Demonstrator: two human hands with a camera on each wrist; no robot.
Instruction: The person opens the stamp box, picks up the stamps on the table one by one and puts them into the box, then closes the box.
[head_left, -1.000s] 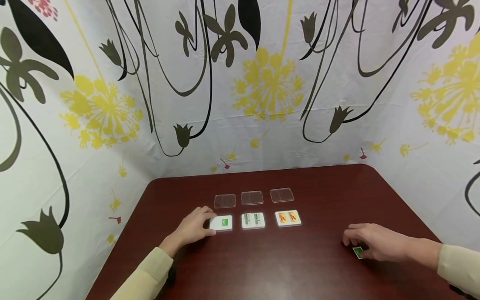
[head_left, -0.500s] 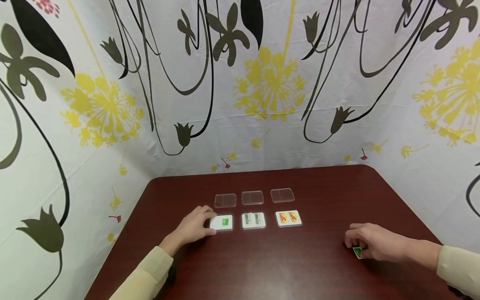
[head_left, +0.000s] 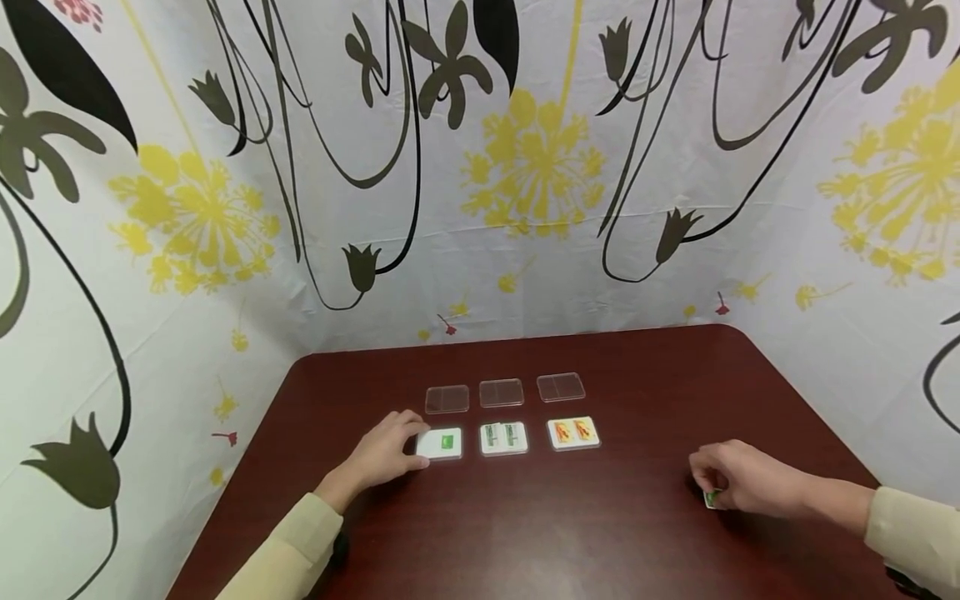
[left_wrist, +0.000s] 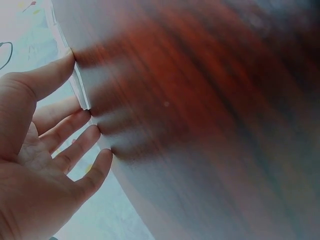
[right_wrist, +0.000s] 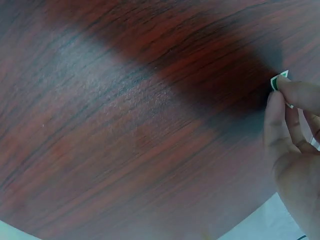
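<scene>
My left hand (head_left: 381,454) rests on the table at the left end of a small flat plastic case (head_left: 424,446). Its thumb and index finger hold the case across the near and far edges, and the other fingertips touch the wood. White content with one green picture shows in that case. Farther right, my right hand (head_left: 746,477) pinches a small green card with a white border (right_wrist: 280,82) between thumb and fingers, low over the table. The fingers hide most of the card, and I cannot tell whether it touches the table.
To the right of the held case lie a case with two green-and-white pictures (head_left: 504,438) and one with two orange pictures (head_left: 573,433). Three clear lids or trays (head_left: 447,399) form a row behind. The dark red table (head_left: 570,525) meets a flower-patterned cloth (head_left: 480,275).
My right hand's fingers have closed more tightly on the small green card, and less of it shows. The left hand stays at the case. The head view has shifted slightly.
</scene>
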